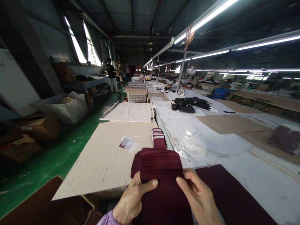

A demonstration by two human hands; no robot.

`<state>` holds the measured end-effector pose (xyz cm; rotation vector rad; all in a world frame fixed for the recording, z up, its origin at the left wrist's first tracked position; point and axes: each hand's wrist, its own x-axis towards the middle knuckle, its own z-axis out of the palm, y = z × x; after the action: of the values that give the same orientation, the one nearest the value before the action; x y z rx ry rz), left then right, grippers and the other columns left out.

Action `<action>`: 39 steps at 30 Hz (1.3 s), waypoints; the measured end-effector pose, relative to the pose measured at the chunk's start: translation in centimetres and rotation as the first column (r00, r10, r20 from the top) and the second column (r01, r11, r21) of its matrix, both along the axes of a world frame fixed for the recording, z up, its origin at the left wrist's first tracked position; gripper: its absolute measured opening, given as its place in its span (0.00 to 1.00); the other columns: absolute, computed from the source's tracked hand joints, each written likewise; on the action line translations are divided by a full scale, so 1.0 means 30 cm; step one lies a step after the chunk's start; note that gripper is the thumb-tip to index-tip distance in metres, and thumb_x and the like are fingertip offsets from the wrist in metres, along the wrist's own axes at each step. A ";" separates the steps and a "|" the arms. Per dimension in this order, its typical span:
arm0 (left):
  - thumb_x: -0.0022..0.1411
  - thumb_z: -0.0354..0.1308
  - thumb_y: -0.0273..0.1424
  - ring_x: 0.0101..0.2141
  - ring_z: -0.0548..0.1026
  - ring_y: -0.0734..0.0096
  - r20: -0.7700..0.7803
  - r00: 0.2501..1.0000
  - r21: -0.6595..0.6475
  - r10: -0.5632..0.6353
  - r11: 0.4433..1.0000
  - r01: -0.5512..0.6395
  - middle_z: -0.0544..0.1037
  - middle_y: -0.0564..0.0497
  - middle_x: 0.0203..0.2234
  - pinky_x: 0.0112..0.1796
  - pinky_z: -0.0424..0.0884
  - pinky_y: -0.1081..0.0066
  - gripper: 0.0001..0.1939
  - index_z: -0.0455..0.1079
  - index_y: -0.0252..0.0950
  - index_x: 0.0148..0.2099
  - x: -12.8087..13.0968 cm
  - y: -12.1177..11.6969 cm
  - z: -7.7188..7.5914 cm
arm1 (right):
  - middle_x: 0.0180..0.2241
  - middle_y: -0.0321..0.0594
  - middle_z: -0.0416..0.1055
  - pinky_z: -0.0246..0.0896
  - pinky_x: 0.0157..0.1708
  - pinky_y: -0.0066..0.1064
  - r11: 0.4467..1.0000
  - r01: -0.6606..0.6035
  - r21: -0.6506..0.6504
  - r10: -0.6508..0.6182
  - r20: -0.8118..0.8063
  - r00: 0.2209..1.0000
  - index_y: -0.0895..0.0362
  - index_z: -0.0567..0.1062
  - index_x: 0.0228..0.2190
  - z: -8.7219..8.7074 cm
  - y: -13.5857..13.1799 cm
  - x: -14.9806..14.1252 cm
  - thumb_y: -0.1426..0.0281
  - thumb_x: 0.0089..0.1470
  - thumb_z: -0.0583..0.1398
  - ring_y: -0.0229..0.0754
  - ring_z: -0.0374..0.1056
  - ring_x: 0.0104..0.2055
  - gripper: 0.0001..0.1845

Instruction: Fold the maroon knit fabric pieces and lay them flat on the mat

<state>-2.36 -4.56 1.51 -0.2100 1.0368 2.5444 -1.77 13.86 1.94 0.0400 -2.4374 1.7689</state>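
While my left hand (132,197) and right hand (200,195) clamp opposite sides of the layered maroon fabric (161,178), near and central, I judge from afar that even, light pressure would best keep its layers aligned; beyond, a white fan (194,147) rests on the table (225,156) to the right.

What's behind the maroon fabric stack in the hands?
Beyond the stack, white-striped maroon fabric at the right edge of the cream board. Anything it covers is hidden.
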 end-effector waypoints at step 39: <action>0.45 0.67 0.22 0.34 0.78 0.61 -0.008 1.000 -0.067 0.015 0.998 -0.015 0.81 0.45 0.30 0.42 0.70 0.64 0.10 0.75 0.32 0.34 -0.042 0.030 -0.008 | 0.48 0.43 0.65 0.66 0.40 0.28 0.999 0.037 0.007 -0.035 -0.169 0.985 0.52 0.70 0.42 0.005 0.045 -0.028 0.62 0.52 0.59 0.44 0.65 0.46 0.15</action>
<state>-3.62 -3.64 1.27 -0.2275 1.1279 2.5277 -2.61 15.19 2.10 0.1402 -2.3128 1.6659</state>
